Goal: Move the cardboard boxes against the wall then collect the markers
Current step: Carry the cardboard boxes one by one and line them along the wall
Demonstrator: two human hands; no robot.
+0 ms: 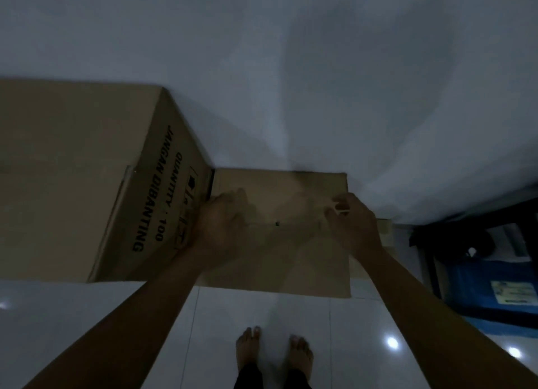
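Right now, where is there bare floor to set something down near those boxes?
Bare white tile floor lies in front of the large cardboard box, left of the person's feet. The right side is crowded by a blue container. Both hands, left hand and right hand, occupy the top of the small cardboard box.

A glossy white tiled floor (291,330) carried everything, its sheen catching bright spots of light. Left of the left hand (224,222) stood a tall brown cardboard box (72,179) printed with black lettering, its far side against the white wall (262,68). Under both hands sat a lower, flat-topped brown cardboard box (291,260), just beside the tall one. Right of the right hand (352,222) a dark blue bin (477,286) rested. Nearer than the hands, two bare feet (273,351) stood on the tiles.
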